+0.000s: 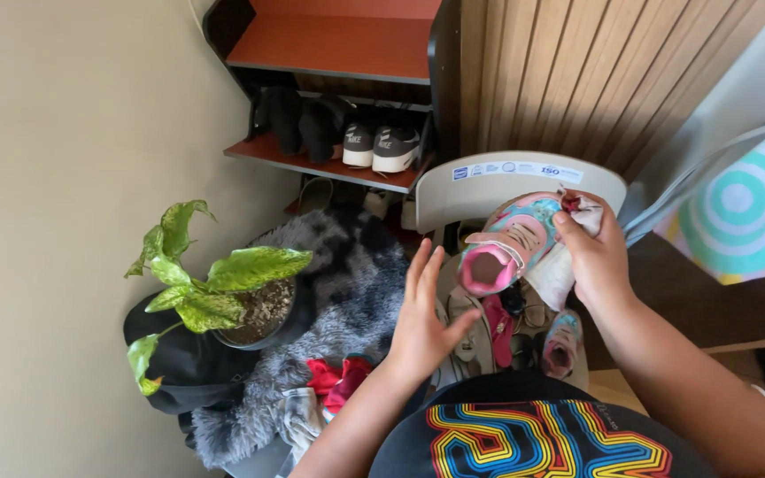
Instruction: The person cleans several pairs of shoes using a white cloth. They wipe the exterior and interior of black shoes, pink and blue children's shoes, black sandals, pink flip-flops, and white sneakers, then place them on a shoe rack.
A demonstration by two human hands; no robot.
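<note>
Upper centre, the red shoe rack (329, 49) fills the corner, grey sneakers (381, 146) on its lower shelf. Left of middle sits the potted plant (223, 292). Centre right, the right hand (595, 257) clamps a white cloth (552, 276) against a small pink-and-turquoise shoe (511, 241). The left hand (422, 323) hovers open, fingers spread, just beside it.

Small pink-and-teal child's sneaker (511, 241), lifted off the chair seat, tilted, pink-lined opening facing camera, toe pointing away. White cloth (568, 257) bunched against its right side and toe.
</note>
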